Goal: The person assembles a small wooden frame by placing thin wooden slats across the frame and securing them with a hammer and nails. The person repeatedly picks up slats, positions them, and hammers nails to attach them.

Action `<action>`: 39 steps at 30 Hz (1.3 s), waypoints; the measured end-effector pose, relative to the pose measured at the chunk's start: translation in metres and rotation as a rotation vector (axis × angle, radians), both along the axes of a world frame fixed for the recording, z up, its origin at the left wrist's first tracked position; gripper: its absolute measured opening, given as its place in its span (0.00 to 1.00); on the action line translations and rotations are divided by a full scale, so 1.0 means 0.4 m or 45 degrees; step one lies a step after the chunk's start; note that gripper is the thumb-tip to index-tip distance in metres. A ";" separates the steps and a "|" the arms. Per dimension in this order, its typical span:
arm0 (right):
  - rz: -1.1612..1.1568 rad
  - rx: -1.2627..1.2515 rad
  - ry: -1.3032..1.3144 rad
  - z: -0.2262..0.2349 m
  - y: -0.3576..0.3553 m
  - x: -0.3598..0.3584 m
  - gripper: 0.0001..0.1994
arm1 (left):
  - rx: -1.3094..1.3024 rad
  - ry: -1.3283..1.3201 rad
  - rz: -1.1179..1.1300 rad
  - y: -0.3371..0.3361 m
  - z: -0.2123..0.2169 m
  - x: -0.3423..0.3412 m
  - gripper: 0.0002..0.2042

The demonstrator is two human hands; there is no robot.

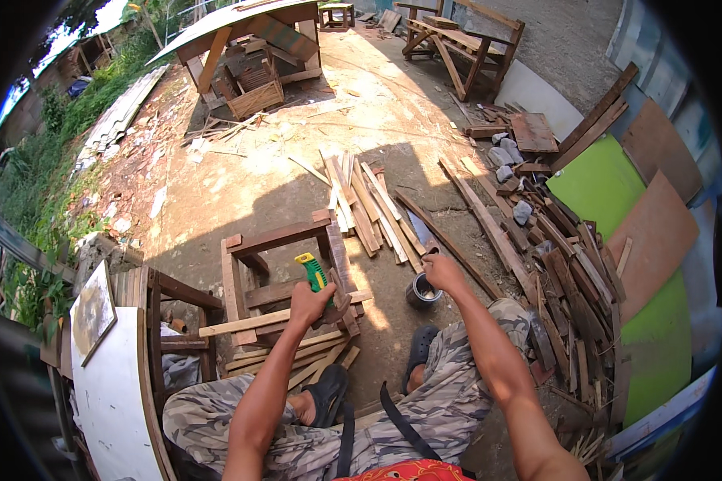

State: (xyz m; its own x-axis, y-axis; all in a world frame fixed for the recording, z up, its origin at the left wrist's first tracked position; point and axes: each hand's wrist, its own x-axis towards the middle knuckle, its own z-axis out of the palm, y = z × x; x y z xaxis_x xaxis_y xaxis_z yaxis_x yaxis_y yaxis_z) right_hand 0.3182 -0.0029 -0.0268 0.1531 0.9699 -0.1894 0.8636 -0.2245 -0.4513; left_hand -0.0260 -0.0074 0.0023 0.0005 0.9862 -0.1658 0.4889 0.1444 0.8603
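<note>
My left hand (311,305) is closed around a green-and-yellow tool handle (315,272), which points up and away from me; its working end is not visible. Under that hand, a pale wood strip (249,323) lies across a small brown wooden frame (277,240) with upright legs. My right hand (444,271) is closed just above a dark can (422,292) that stands on the ground with something pale inside. What its fingers grip is hidden. Just beyond them a grey saw blade (418,228) rests beside the loose wood strips (361,200).
Scrap wood (565,297) is heaped along the right, by green panels (598,184). A white board (108,385) stands at the left. Wood strips (297,357) lie near my sandalled feet. Farther off stand a wooden bench (465,44) and a roofed wooden structure (245,52).
</note>
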 end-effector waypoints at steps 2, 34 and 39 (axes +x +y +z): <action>0.048 -0.032 0.400 0.055 -0.018 -0.030 0.20 | -0.040 0.081 -0.130 -0.016 0.034 0.026 0.22; 0.427 -0.246 0.219 -0.005 -0.095 -0.407 0.38 | -0.310 0.293 1.534 -0.059 -0.194 -0.150 0.47; 0.486 -0.237 0.244 0.018 -0.092 -0.403 0.27 | -0.610 0.386 1.646 -0.001 -0.208 -0.180 0.51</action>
State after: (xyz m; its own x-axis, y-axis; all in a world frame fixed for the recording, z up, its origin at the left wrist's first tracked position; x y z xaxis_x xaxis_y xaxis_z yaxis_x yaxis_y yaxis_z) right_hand 0.1572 -0.0399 -0.0195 -0.2632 0.8967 -0.3560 0.8053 0.0010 -0.5928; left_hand -0.0980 -0.0077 -0.0810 -0.9438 0.1117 -0.3110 -0.0576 0.8711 0.4876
